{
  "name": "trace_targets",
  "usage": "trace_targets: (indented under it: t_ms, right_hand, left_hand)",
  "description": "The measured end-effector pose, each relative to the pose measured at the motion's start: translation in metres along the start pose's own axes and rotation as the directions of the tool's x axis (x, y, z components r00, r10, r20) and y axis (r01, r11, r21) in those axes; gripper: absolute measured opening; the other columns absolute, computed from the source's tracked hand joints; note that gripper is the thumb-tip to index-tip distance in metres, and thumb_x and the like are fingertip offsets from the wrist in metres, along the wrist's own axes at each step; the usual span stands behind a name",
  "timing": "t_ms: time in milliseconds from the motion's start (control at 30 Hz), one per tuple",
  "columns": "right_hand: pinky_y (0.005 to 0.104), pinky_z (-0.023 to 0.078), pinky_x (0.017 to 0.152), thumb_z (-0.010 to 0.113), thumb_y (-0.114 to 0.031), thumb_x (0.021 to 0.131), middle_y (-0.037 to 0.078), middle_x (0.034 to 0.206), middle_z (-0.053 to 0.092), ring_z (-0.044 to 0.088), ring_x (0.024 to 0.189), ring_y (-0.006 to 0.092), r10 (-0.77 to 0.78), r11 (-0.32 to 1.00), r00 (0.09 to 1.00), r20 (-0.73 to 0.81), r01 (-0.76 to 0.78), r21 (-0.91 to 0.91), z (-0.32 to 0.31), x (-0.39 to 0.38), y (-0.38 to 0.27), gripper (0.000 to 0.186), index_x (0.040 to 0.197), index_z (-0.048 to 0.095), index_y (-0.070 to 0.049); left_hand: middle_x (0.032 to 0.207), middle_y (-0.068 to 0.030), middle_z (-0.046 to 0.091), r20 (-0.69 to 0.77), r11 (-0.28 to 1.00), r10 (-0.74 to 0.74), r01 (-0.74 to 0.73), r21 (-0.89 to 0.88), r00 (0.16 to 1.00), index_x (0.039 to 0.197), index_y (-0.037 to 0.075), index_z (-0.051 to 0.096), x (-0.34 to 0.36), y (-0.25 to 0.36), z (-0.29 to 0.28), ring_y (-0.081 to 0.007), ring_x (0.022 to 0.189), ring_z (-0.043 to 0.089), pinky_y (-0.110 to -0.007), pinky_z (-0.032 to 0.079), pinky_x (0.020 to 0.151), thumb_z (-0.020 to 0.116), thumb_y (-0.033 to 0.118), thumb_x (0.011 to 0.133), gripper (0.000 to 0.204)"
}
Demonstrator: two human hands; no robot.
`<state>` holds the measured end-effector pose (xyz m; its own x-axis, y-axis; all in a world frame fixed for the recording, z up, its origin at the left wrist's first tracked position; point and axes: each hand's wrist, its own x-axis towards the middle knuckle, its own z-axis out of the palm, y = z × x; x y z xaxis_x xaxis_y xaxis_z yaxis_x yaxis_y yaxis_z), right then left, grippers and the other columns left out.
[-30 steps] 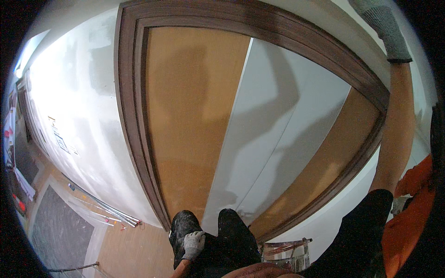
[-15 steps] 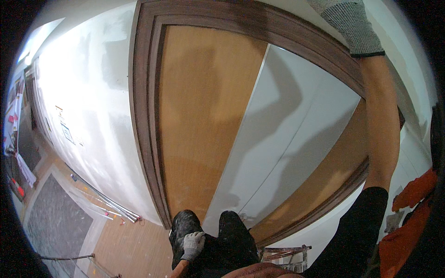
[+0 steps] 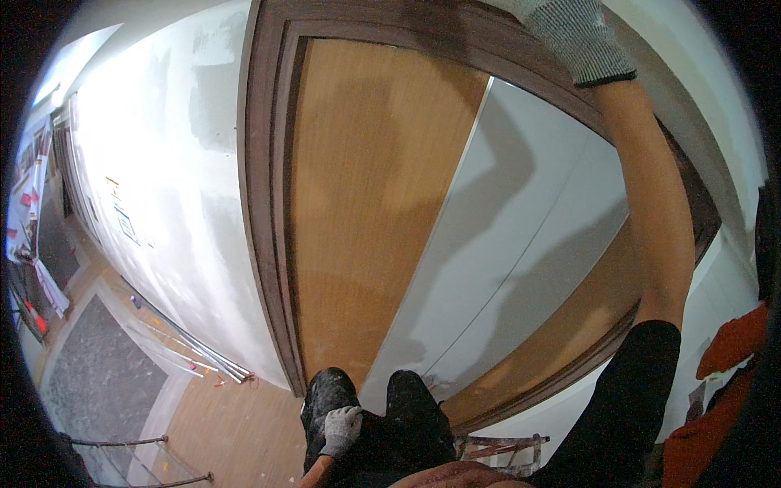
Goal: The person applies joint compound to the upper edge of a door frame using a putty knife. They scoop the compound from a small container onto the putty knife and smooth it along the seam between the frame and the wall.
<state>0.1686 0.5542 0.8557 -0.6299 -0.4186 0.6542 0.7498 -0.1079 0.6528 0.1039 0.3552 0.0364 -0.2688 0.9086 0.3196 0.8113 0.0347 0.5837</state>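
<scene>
My left hand (image 3: 342,431), in a pale knitted glove, rests on my dark, dusty trousers (image 3: 329,390). Its fingers are curled under, and whatever they may hold is hidden. Up at the top right, my right hand (image 3: 573,37) in a grey glove reaches past the brown door frame (image 3: 264,203). The picture's upper edge cuts off its fingers, so their grip cannot be seen. Below that raised arm is a door with a wood-coloured panel (image 3: 374,179) and a white panel (image 3: 504,236). Shadows of an arm and a body fall across it.
A white, patchily plastered wall (image 3: 179,163) runs along the left. Metal strips (image 3: 195,350) lie at its foot. A paint-spattered stepladder (image 3: 512,451) shows beneath me, and dark metal rails (image 3: 122,443) stand lower left. Orange cloth (image 3: 720,390) hangs at the right.
My right hand has moved left along the top of the door frame. The whole view has shifted slightly. My left hand stays on the trousers.
</scene>
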Motion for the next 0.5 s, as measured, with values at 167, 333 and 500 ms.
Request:
trace_targets:
  t_ms: [167,333,500]
  right_hand:
    - [0.0365,0.047,0.091,0.060,-0.017,0.088,0.006,0.100,0.066,0.061,0.102,0.0218,-0.176,0.983,0.984,-0.023,0.177,0.052,-0.036,-0.026,0.016,0.018,0.104,0.067,-0.013]
    - [0.0402,0.046,0.099,0.061,-0.018,0.090,0.006,0.110,0.071,0.062,0.111,0.0238,-0.093,0.961,0.995,-0.025,0.097,0.260,-0.064,0.005,0.021,0.021,0.108,0.071,-0.014]
    - [0.0406,0.044,0.107,0.058,-0.020,0.095,0.006,0.118,0.072,0.062,0.117,0.0258,-0.298,0.891,0.954,-0.041,0.293,0.348,-0.013,0.047,0.047,0.023,0.111,0.073,-0.013]
  left_hand:
    - [0.107,-0.0077,0.071,0.003,1.000,0.024,-0.024,-0.010,1.000,0.113,0.013,0.069,0.014,-0.001,0.011,-0.0299,0.102,0.065,-0.046,0.046,0.092,0.063,0.025,0.093,0.024]
    - [0.109,-0.0070,0.071,-0.004,1.000,-0.005,0.005,-0.018,1.000,0.112,0.014,0.070,0.005,-0.004,0.013,-0.0294,0.102,0.065,-0.046,0.046,0.092,0.063,0.026,0.093,0.024]
    - [0.109,-0.0066,0.071,0.012,0.999,0.034,-0.033,-0.019,0.999,0.112,0.014,0.070,0.007,-0.008,0.012,-0.0298,0.102,0.065,-0.046,0.046,0.091,0.062,0.027,0.094,0.024]
